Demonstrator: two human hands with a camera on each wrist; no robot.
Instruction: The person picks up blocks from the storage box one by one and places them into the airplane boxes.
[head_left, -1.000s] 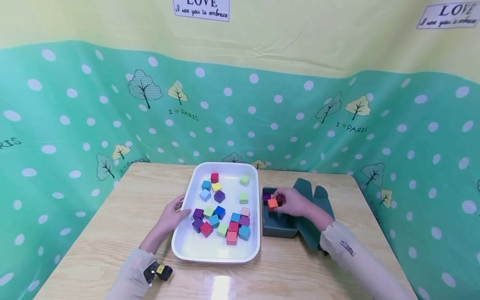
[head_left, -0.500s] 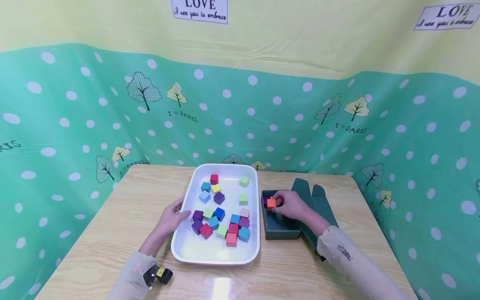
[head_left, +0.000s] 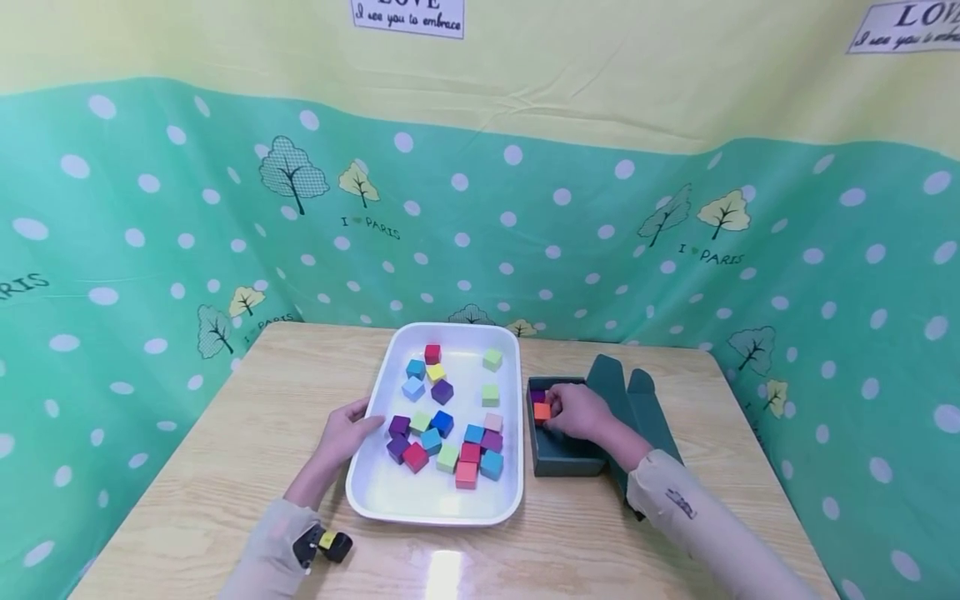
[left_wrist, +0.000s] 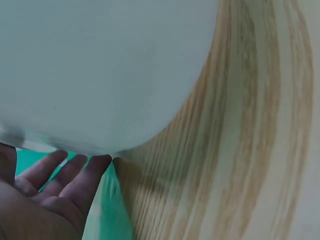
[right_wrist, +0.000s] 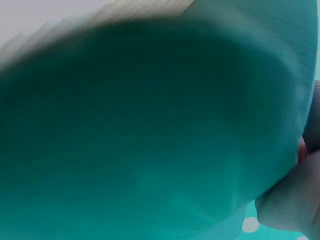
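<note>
My left hand [head_left: 347, 431] holds the left side of a white tray [head_left: 435, 510], thumb at the rim and fingers against the outer wall; these fingers [left_wrist: 82, 182] also show in the left wrist view. Inside lie several coloured cubes, among them a yellow cube [head_left: 436, 373] and a pink-red cube [head_left: 466, 475]. My right hand [head_left: 581, 411] reaches into an open dark green box [head_left: 567, 468] and pinches an orange cube [head_left: 542, 413] near its left wall. A purple cube [head_left: 537, 396] sits behind. The hand hides part of the interior.
The box's lid flaps [head_left: 633, 408] stand open to the right, under my right forearm. A wooden table [head_left: 225, 417] carries everything. A green and yellow patterned curtain [head_left: 465, 200] hangs behind and at the sides. The box wall [right_wrist: 140, 130] fills most of the right wrist view.
My right hand has moved slightly left and lower with the orange cube. The green box has turned a little. My left hand and the tray keep their places.
</note>
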